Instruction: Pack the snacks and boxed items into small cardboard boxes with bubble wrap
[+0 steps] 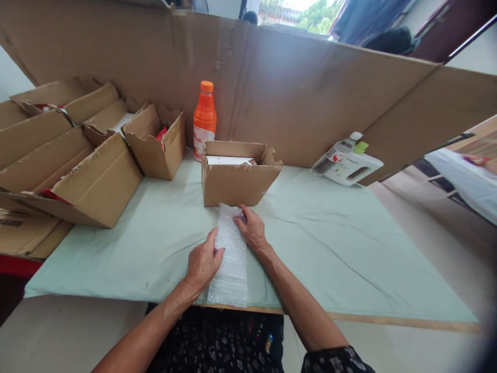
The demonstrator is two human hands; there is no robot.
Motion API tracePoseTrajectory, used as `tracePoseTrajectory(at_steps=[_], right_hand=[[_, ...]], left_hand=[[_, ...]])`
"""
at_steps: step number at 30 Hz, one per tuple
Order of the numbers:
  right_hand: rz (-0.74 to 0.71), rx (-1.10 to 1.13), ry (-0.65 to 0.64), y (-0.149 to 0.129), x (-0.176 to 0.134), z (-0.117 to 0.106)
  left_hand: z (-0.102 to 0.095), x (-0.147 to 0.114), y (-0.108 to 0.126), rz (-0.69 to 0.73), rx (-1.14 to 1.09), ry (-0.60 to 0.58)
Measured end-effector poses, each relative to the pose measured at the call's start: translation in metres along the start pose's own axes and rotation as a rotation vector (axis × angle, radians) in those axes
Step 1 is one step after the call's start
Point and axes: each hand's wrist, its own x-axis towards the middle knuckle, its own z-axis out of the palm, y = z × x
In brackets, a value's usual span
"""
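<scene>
Both hands [202, 262] [252, 229] touch bubble wrap [232, 264] — it lies between them.

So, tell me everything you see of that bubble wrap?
The bubble wrap is a long, narrow strip of what looks like bumpy, translucent plastic. It lies on the green cloth, running from near the middle cardboard box to the table's near edge. The left hand touches its left side, the right hand its far right corner.

Orange bottle [204, 121], white jug [347, 165]
</scene>
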Motion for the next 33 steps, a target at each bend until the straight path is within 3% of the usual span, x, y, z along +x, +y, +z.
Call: tracePoseTrajectory(at_steps=[10, 15, 18, 21, 23, 27, 30, 33], right_hand=[[0.019, -0.151, -0.006, 0.003, -0.002, 0.002], [0.021, -0.208, 0.003, -0.003, 0.009, 0.001], [0.025, -0.242, 0.028, -0.006, 0.007, -0.01], [-0.061, -0.253, 0.079, -0.006, -0.024, -0.039], [-0.216, -0.214, -0.013, -0.006, -0.06, -0.064], [-0.478, -0.159, -0.402, -0.019, -0.132, -0.096], [-0.524, -0.227, -0.504, -0.032, -0.154, -0.09], [-0.571, -0.282, -0.492, -0.034, -0.151, -0.069]], left_hand=[[-0.011, 0.005, 0.007, 0.036, 0.073, -0.025], [-0.005, 0.012, 0.011, 0.054, 0.141, 0.0], [0.002, 0.014, 0.008, 0.074, 0.189, 0.023], [0.002, 0.012, 0.004, 0.128, 0.199, 0.061], [-0.002, 0.011, 0.002, 0.189, 0.181, 0.086], [-0.014, 0.006, -0.003, 0.408, 0.088, 0.058], [-0.018, 0.0, -0.01, 0.591, -0.084, -0.07], [-0.017, -0.004, -0.018, 0.617, -0.199, -0.205]])
